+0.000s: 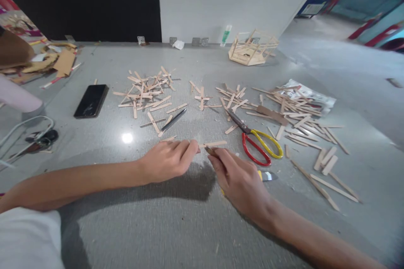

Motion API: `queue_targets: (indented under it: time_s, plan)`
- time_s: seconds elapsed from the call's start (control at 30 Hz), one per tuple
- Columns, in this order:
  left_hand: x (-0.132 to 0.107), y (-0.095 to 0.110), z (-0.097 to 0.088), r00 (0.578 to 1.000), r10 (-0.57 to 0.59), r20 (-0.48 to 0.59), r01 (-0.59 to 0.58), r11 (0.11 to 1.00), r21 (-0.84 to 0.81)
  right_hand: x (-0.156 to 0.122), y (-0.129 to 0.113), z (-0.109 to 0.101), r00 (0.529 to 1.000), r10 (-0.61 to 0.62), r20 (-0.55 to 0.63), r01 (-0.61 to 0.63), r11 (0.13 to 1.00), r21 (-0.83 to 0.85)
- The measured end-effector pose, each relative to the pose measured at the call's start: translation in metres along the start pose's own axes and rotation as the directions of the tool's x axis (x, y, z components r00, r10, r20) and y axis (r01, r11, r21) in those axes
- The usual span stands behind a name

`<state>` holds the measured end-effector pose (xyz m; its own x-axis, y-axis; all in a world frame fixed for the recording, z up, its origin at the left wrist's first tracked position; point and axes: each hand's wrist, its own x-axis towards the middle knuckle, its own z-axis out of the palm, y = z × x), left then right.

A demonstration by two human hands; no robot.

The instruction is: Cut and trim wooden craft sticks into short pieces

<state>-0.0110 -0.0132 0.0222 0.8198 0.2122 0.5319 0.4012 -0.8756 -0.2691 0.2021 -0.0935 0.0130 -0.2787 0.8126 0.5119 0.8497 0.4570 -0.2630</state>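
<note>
My left hand (168, 157) is closed, its fingers pinching a thin wooden craft stick (217, 144) that juts out to the right. Just across from it, my right hand (238, 176) is closed round a small dark-tipped piece (208, 150), which points at the stick; its kind is too small to tell. Partly hidden beneath the right hand lies a yellow-handled knife (268, 175), its blade showing on the right. Scissors (246, 130) with one red and one yellow handle rest beyond that hand. A dark pen (174, 119) lies past the left hand.
Loose craft sticks form a left pile (143, 92) and a right pile (299, 113), partly over a plastic bag (311, 94). A stick-built frame (249, 52) and a glue tube (226, 35) stand by the back panel. A phone (91, 101) and cable (25, 117) are left.
</note>
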Motion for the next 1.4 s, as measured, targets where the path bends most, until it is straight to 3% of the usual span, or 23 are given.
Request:
queue_targets:
  time_s: [0.07,0.17,0.33,0.57,0.83,0.93,1.07,1.2,1.33,1.4]
  plan:
    - [0.000,0.000,-0.001,0.994,0.057,-0.093,-0.051,0.996,0.071,-0.001,-0.002,-0.002,0.997,0.072,0.013,-0.074,0.984,0.163]
    - [0.000,-0.001,-0.003,0.984,0.102,-0.149,-0.091,0.993,0.074,0.000,-0.005,-0.004,0.984,0.162,0.069,-0.176,0.919,0.352]
    - [0.001,-0.003,-0.006,0.955,0.134,-0.265,-0.124,0.991,0.053,0.004,-0.005,-0.010,0.972,0.161,0.173,-0.231,0.797,0.558]
    - [0.000,0.006,-0.008,0.936,0.195,-0.293,-0.169,0.979,0.111,0.006,-0.014,-0.011,0.979,0.189,0.078,-0.197,0.773,0.603]
    - [-0.001,0.021,-0.011,0.953,0.125,-0.276,-0.107,0.991,0.077,-0.006,-0.028,-0.002,0.952,0.292,0.092,-0.276,0.689,0.670]
    - [0.001,0.018,-0.014,0.963,0.116,-0.244,-0.091,0.990,0.111,0.000,-0.017,-0.009,0.956,0.258,0.138,-0.284,0.701,0.654]
    - [0.004,0.012,-0.018,0.961,0.141,-0.236,-0.109,0.984,0.141,0.016,0.013,-0.024,0.962,0.126,0.243,-0.257,0.723,0.641]
    - [0.004,0.012,-0.016,0.950,0.191,-0.248,-0.143,0.970,0.198,0.023,0.026,-0.028,0.966,0.051,0.253,-0.207,0.738,0.642]
    - [0.003,0.017,-0.012,0.947,0.193,-0.258,-0.143,0.969,0.201,0.008,0.006,-0.012,0.954,0.198,0.223,-0.298,0.690,0.660]
    - [0.003,0.018,-0.012,0.947,0.181,-0.265,-0.133,0.973,0.189,-0.002,-0.007,-0.004,0.929,0.286,0.235,-0.364,0.597,0.714]
